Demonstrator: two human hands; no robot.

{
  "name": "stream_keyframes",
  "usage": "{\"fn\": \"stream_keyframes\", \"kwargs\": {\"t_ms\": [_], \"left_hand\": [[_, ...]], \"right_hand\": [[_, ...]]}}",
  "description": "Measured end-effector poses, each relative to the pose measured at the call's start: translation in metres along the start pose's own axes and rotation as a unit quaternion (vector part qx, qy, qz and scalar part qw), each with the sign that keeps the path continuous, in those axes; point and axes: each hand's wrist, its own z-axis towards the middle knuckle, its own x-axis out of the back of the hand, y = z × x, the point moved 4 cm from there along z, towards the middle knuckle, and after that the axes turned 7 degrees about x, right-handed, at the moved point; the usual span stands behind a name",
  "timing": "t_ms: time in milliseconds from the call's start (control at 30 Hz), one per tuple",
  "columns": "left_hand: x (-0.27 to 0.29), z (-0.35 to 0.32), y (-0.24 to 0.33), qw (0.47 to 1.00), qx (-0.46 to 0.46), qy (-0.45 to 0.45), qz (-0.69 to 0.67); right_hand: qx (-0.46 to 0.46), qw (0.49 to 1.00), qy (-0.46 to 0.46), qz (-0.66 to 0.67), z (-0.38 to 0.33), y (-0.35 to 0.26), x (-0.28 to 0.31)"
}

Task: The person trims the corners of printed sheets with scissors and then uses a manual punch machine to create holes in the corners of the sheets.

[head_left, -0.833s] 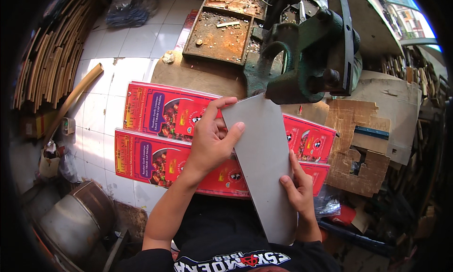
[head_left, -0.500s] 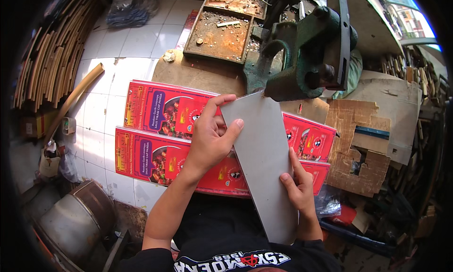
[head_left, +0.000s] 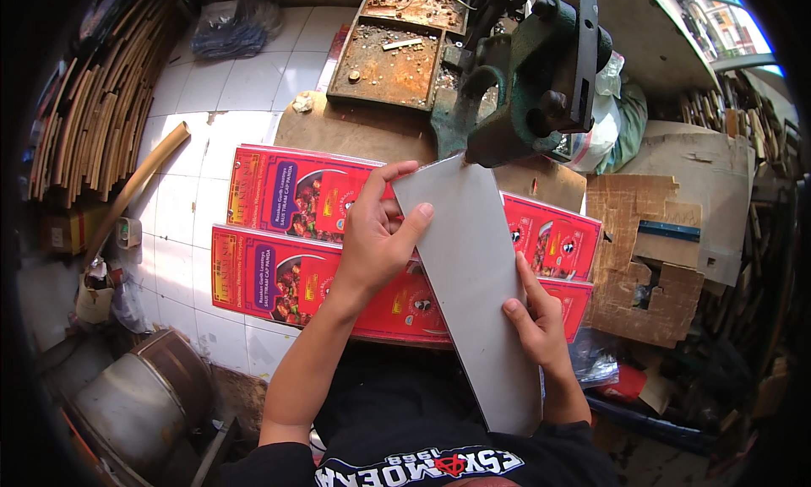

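Both hands hold a long, flat grey panel (head_left: pixel 473 276) at a slant in front of me. Its far edge reaches under the head of a green cast-metal press (head_left: pixel 515 132). My left hand (head_left: pixel 384 233) grips the left edge near the far corner, thumb on top. Lower down, my right hand (head_left: pixel 539 322) holds the right edge, thumb on the face and fingers along the side. Beneath the panel lie two rows of red printed panels with food pictures, a far one (head_left: pixel 296 195) and a near one (head_left: pixel 270 276); the grey panel hides their middles.
A rusty divided tray (head_left: pixel 389 65) with small metal bits sits beside the press. Torn cardboard (head_left: pixel 625 259) lies to the right. Stacked wooden strips (head_left: pixel 110 107) and a curved pole (head_left: pixel 139 187) stand left. A metal drum (head_left: pixel 144 394) is at lower left.
The whole view has shifted slightly, with the press appearing a little farther left and up. My hands keep the same hold on the grey panel, its far edge still at the press head.
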Motion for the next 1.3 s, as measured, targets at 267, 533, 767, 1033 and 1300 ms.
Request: {"fn": "stream_keyframes", "kwargs": {"t_ms": [267, 533, 767, 1033, 1300], "left_hand": [[0.001, 0.002, 0.002, 0.999, -0.002, -0.009, 0.033], [0.003, 0.003, -0.001, 0.998, -0.03, -0.006, 0.048], [0.006, 0.006, -0.006, 0.997, -0.046, -0.003, 0.06], [0.004, 0.005, -0.003, 0.997, -0.04, -0.002, 0.066], [0.006, 0.003, -0.001, 0.998, -0.036, -0.004, 0.051]], "right_hand": [[0.003, 1.0, -0.017, -0.014, 0.001, -0.001, 0.004], [0.011, 0.999, -0.02, 0.049, 0.001, -0.007, 0.002], [0.018, 0.997, -0.014, 0.069, -0.001, -0.005, -0.002], [0.01, 0.999, -0.017, 0.046, -0.002, -0.004, 0.001], [0.023, 0.999, -0.004, 0.038, 0.0, -0.007, -0.003]]}}
